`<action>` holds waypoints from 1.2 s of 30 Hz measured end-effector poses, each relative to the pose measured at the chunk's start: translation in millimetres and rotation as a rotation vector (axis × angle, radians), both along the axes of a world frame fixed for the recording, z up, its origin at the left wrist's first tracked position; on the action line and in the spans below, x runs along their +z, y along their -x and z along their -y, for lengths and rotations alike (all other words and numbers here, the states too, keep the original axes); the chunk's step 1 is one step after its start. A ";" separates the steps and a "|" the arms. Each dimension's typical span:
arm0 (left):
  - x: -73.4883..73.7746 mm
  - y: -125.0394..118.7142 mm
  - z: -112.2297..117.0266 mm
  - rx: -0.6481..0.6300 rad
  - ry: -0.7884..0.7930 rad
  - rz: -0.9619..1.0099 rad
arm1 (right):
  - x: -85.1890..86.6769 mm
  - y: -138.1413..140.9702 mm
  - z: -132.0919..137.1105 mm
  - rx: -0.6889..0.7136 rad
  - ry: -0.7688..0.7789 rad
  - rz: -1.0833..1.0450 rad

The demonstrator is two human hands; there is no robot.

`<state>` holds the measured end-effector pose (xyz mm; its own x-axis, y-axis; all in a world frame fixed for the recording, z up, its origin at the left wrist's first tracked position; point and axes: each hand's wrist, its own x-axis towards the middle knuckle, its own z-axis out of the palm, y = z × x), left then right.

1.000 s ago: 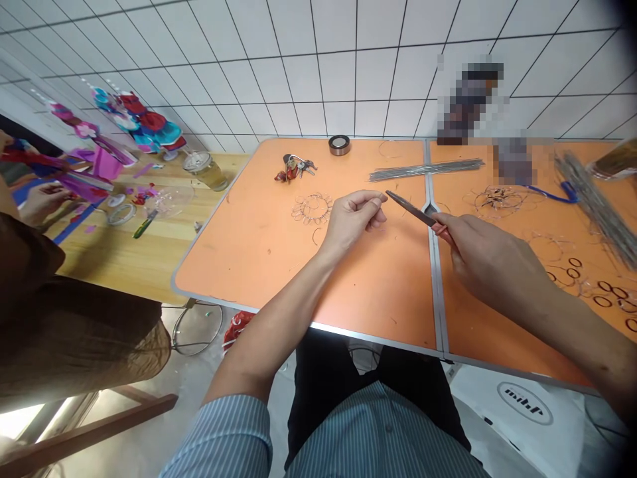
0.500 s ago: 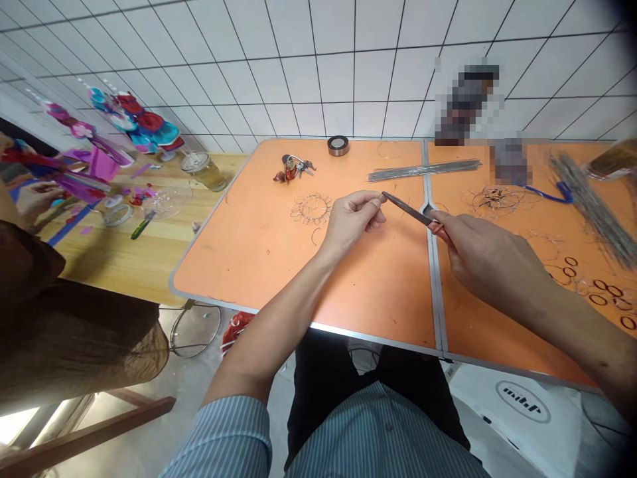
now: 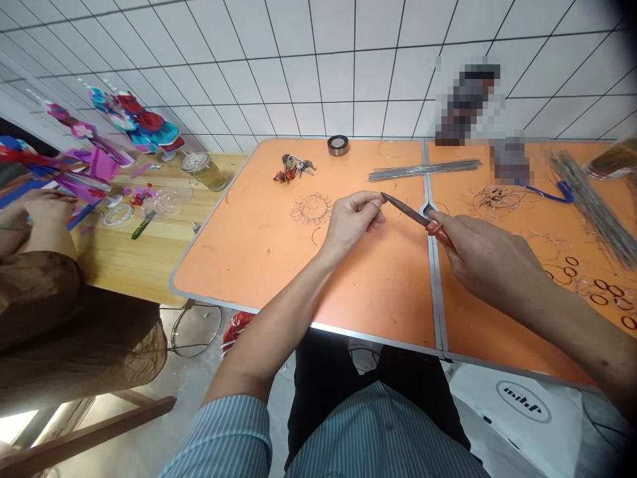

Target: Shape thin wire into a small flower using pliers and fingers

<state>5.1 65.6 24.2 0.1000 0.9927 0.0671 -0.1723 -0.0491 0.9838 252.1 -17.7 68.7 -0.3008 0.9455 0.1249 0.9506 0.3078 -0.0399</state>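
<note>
R hand (image 3: 490, 249) clamped on red-handled tool (image 3: 409, 211); tip @ L hand (image 3: 354, 218), thumb & finger pinched together.

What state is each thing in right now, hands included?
Left hand: fingertips pinched together; contents too small to tell
Right hand: closed around the red-handled tool
Red-handled tool: tip at the left fingertips; open or shut unclear
Looped wire ring: lying flat
Tape roll: lying flat
Straight wires: bundled, lying down
Cup: holds yellowish liquid
</note>
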 end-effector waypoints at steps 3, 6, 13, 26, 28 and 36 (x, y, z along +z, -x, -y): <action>-0.4 -0.6 -0.6 0.008 0.006 -0.017 | 2.9 1.5 1.3 0.007 -0.015 0.025; 0.0 -0.9 -0.7 0.016 0.006 -0.023 | 6.4 2.8 2.4 0.003 -0.024 0.066; 0.9 -1.0 0.8 0.023 -0.002 -0.031 | 5.8 2.0 3.2 0.002 -0.022 0.082; 2.2 -2.0 3.0 0.026 -0.011 -0.058 | 2.7 3.4 -2.3 0.018 -0.034 0.067; 1.7 -2.4 2.8 0.031 -0.006 -0.067 | 4.1 7.2 -1.2 0.006 -0.081 0.143; -3.4 -1.1 0.5 0.014 0.022 -0.080 | 10.2 20.1 4.5 -0.025 -0.121 0.173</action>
<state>6.3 65.0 20.8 0.0900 0.9952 0.0374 -0.0927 -0.0290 0.9953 232.0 -22.2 78.9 -0.3045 0.9340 0.1870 0.9475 0.2768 0.1602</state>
